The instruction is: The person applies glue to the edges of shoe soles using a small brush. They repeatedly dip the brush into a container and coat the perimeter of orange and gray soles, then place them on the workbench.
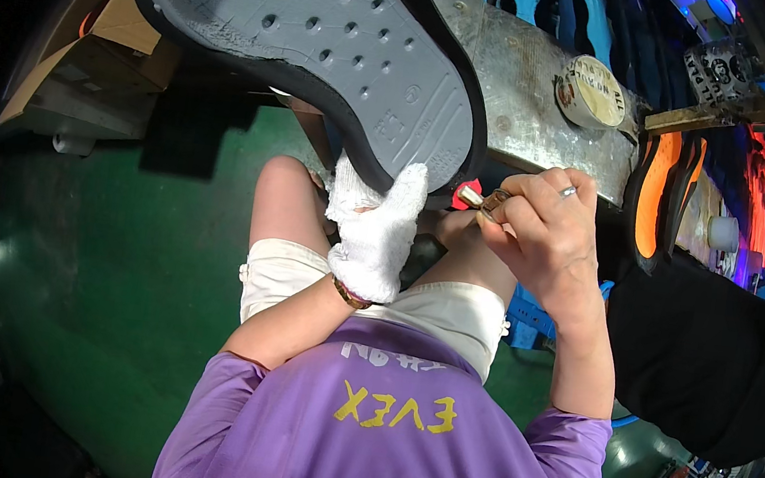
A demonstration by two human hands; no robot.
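Note:
A large grey shoe sole (331,32) with a black rim and rows of small raised studs fills the upper left, its studded face toward me. In a white knit glove, my left hand (376,229) grips the sole's near end, thumb on the grey face and fingers at its edge. My bare right hand (546,226), a ring on one finger, pinches a small metal tool (472,196) with a silver tip. That tip lies close to the sole's near right edge; I cannot tell whether they touch. A red piece shows behind the tip, and the tool's exact kind is unclear.
Beyond the sole runs a worn metal bench (533,105) with a tape roll (594,93). Orange-and-black soles (658,192) stand at the right, near a co-worker's black sleeve (722,348). Open cardboard boxes (120,44) sit at the left above the green floor (111,273).

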